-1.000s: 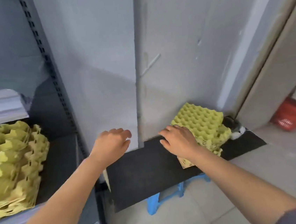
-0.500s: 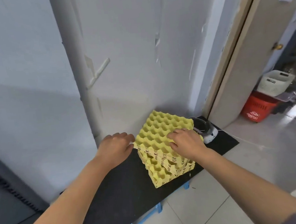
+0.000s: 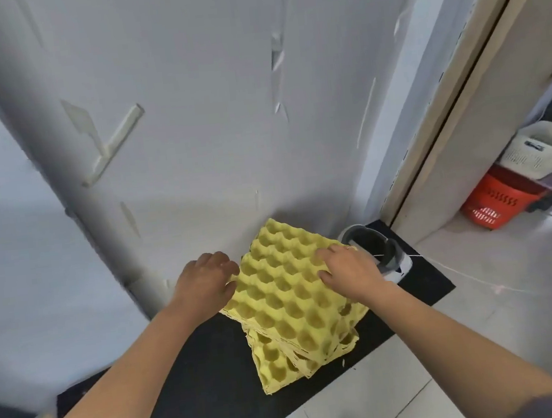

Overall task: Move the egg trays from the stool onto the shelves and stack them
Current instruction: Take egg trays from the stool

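Observation:
A stack of yellow egg trays (image 3: 294,302) sits on a black-topped stool (image 3: 199,397) against the grey wall. The upper trays are tilted up and skewed over the lower ones (image 3: 277,368). My left hand (image 3: 204,284) holds the left edge of the upper trays, fingers curled over the rim. My right hand (image 3: 349,269) grips their far right corner, fingers pressed into the cups. The shelves are out of view.
A grey and white device (image 3: 381,252) with a thin white cable stands on the stool just right of the trays. An open doorway at right shows a red basket (image 3: 498,199) and a white basket (image 3: 541,150). Pale floor tiles (image 3: 484,323) lie to the right.
My view swung right, away from the shelf with its stacked trays. Both hands reached the stack on the stool, closed on the upper trays and tilted them up off the lower ones.

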Motion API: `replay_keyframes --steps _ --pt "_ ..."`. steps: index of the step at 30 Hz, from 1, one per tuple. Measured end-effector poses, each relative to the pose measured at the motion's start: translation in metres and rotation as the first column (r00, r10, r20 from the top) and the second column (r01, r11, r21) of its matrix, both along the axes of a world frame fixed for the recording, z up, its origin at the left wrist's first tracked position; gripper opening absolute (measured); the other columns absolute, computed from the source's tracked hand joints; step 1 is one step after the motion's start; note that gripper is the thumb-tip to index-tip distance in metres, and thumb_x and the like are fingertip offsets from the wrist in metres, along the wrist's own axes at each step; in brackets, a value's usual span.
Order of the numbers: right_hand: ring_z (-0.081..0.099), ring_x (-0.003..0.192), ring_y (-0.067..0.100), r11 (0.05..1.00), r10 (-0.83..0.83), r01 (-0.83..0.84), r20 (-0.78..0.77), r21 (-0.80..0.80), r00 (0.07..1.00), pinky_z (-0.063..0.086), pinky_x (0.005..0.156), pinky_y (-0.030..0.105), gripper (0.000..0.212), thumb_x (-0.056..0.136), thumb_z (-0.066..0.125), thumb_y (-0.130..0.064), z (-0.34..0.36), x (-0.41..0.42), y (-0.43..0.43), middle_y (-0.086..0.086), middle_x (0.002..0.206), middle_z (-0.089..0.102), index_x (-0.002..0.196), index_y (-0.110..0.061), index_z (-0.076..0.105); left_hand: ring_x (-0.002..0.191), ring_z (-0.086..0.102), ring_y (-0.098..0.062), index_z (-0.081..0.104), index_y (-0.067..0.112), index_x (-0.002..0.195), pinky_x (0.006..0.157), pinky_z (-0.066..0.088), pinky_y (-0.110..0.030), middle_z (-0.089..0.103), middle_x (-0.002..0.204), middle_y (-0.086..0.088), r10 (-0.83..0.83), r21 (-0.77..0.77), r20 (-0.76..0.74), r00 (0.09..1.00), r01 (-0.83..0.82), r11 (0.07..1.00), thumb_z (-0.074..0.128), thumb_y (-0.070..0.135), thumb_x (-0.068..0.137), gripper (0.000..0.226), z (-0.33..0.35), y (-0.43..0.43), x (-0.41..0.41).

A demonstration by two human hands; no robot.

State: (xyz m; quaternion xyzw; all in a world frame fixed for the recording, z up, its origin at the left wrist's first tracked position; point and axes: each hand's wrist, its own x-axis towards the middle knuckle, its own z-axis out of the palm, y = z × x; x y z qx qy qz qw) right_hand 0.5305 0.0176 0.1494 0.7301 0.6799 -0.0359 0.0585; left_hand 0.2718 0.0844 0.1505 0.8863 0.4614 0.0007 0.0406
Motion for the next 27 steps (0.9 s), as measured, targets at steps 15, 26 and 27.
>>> replay_keyframes --steps 15,26,27 --pt "0.045 0.125 0.032 0.971 0.095 -0.108 -0.071 -0.211 0.993 0.042 0.096 0.043 0.052 0.096 0.045 -0.039 -0.072 0.116 0.094 0.009 0.135 0.045 0.143 -0.018 0.036 0.131 0.036 -0.022 0.031 0.026 0.145 0.102 0.035 -0.035 0.035 0.146 0.002 0.595 -0.31 -0.031 0.803 -0.574 0.758 0.046 0.031 0.091 0.056 -0.109 -0.023 0.081" --pt "0.039 0.131 0.038 0.949 -0.216 0.15 -0.229 -0.277 0.949 0.039 0.101 0.054 0.067 0.095 0.04 -0.049 -0.145 0.12 0.119 0.013 0.149 0.032 0.151 -0.023 0.012 0.102 0.053 -0.036 0.006 0.029 0.148 0.078 0.051 -0.041 0.003 0.152 -0.015 0.935 -0.756 0.221 0.278 -0.557 0.344 0.05 0.015 0.088 0.076 -0.183 -0.024 0.107" --pt "0.041 0.129 0.038 0.946 -0.219 0.156 -0.203 -0.284 0.954 0.04 0.1 0.054 0.074 0.092 0.044 -0.055 -0.145 0.121 0.12 0.012 0.147 0.035 0.151 -0.023 0.012 0.09 0.054 -0.032 0.006 0.03 0.148 0.069 0.052 -0.038 0.012 0.149 -0.019 0.937 -0.784 0.239 0.255 -0.519 0.341 0.049 0.009 0.087 0.078 -0.186 -0.023 0.108"
